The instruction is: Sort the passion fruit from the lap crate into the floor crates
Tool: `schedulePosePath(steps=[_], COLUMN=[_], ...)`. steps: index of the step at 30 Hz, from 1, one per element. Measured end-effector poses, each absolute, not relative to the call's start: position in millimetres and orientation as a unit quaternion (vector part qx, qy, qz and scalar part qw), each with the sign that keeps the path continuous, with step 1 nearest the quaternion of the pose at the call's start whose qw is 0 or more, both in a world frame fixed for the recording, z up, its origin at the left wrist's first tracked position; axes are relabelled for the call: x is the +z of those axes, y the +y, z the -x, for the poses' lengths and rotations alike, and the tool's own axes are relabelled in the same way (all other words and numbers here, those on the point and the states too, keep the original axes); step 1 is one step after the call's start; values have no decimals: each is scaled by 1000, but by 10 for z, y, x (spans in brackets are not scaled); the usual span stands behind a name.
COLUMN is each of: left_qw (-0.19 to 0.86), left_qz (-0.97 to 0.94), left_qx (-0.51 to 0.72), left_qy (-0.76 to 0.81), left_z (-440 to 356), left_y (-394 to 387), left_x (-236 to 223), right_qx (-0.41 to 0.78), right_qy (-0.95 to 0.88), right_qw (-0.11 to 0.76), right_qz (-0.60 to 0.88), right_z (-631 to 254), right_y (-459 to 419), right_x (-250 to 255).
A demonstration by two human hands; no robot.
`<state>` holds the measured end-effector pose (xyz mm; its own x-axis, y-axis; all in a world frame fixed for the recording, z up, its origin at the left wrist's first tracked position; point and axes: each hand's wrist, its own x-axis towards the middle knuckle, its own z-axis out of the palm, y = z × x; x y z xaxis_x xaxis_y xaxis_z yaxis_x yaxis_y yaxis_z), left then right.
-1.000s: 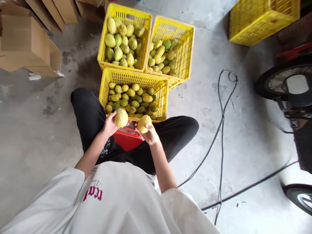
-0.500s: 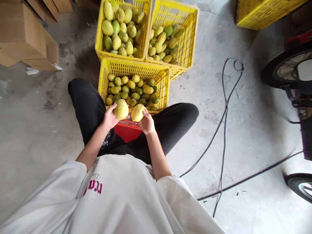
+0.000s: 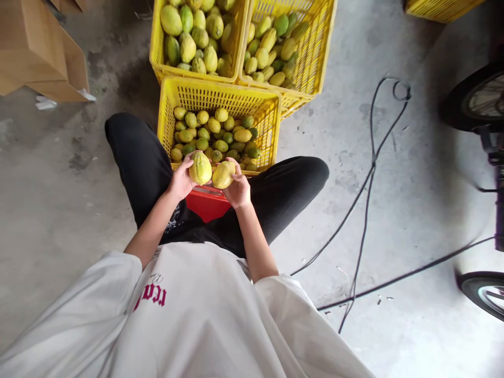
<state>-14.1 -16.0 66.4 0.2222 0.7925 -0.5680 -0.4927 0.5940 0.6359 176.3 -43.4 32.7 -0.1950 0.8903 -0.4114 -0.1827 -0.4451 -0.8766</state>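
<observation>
My left hand (image 3: 181,178) grips a yellow-green papaya-like fruit (image 3: 200,168) with greenish grooves on its upper side. Close beside it, my right hand (image 3: 238,188) has its fingers wrapped round a second, yellower papaya-like fruit (image 3: 223,175). Both fruits are held between my knees, over the near rim of a yellow slatted crate (image 3: 220,88). Inside that crate lie several green and yellow fruits (image 3: 213,125). Whether the two held fruits touch, I cannot tell. Parts of my fingers are hidden behind them.
Two more yellow crates (image 3: 197,72) (image 3: 325,47) of similar fruit stand behind the near one. A red surface (image 3: 207,206) shows between my legs. Cardboard boxes (image 3: 43,47) stand left. Black cable (image 3: 372,168) crosses the floor at right, near wheels (image 3: 478,100).
The fruit in my left hand has turned, showing greener grooves. The right fruit has turned slightly too. My view has shifted a little, and both hands keep their hold.
</observation>
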Motion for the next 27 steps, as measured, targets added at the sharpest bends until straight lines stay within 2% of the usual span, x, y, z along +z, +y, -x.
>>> schedulePosePath(steps=[5, 9, 13, 18, 23, 27], left_qw=[731, 748, 774, 749, 758, 756], left_qz=[-178, -178, -130, -73, -112, -164], left_qx=[457, 425, 401, 422, 436, 451], left_qy=[473, 477, 472, 506, 472, 446], left_z=[131, 122, 89, 50, 50, 58], left_y=[-178, -190, -172, -139, -138, -182], left_x=[634, 603, 628, 670, 647, 655], right_qx=[669, 669, 675, 703, 688, 701], right_qy=[-332, -333, -334, -257, -222, -199], right_qw=[416, 424, 425, 431, 482, 480], right_qz=[519, 511, 503, 504, 495, 489], right_z=[-1753, -1727, -1692, -1675, -1666, -1700], right_y=[-442, -476, -472, -418, -423, -455], right_x=[300, 255, 273, 308, 257, 189])
